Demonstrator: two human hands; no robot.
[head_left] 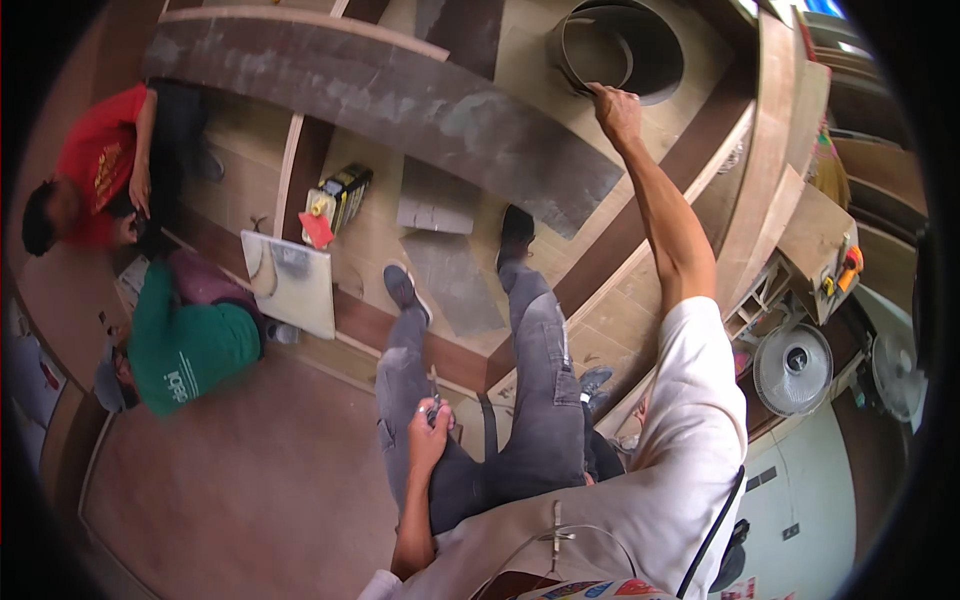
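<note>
- The room is a workshop, with a smooth reddish-brown floor (230, 480) at the lower left and two round fans (793, 368) by the right wall.
- A wooden frame (370, 325) fills the middle: dark brown boards with pale, raw edges around tan panels.
- A hoop (665, 60) of thin, dark, bendy sheet, coiled with a smaller loop inside, stands on a tan panel near the frame's upper right corner.
- The right hand (618, 112), arm outstretched, has its fingers closed on the hoop's near rim.
- The left hand (430, 435), by the lap, is curled around a small metal tool (434, 400); its exact kind is too small to tell.
- A long, curved brown strip (350, 100), smeared with chalky grey, crosses the frame from its upper left towards its right edge.
- Two flat grey sheets (455, 285) lie between that strip and the frame's near edge.
- A boxy yellow-and-black can (350, 200) stands left of them, a red scrap (316, 229) against it.
- A glossy white board (290, 285) leans at the near edge.
- Two people, one in a red shirt (100, 150), one in a green top (195, 340), are at the frame's left end.
</note>
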